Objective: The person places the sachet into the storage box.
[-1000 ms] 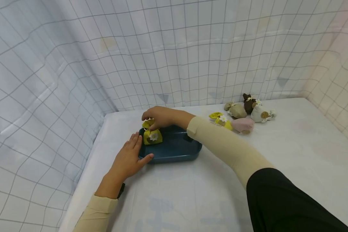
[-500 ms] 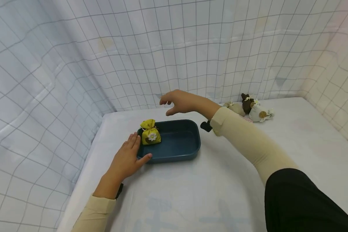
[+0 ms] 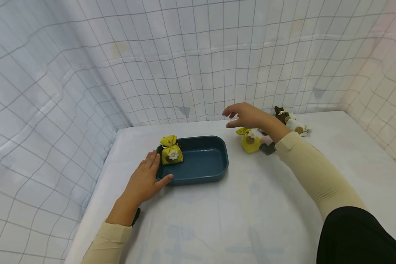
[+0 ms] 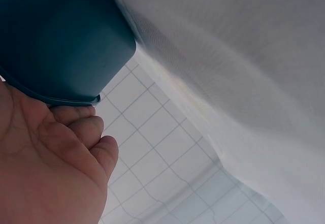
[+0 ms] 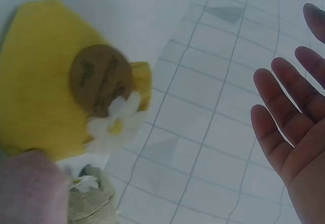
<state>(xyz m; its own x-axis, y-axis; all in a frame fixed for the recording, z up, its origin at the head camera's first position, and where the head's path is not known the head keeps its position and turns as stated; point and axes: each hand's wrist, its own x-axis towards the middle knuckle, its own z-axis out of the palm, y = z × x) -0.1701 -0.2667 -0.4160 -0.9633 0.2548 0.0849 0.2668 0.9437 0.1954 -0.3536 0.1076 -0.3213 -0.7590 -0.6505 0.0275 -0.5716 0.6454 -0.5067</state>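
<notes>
R hand swung off the tray w/ fingers spread, empty, now above the second yellow pouch in the desk pile | first yellow pouch left in tray, just past L fingertips | L hand unmoved, fingers straight, thumb on rim | pile behind R wrist partly hidden, count unclear

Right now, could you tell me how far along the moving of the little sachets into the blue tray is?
Done: one yellow sachet sits in the blue tray, at its left end. In hand: the left hand rests on the tray's corner; the right hand hovers open, empty, above a second yellow sachet. Left: that one and the others in the pile by the back wall.
</notes>
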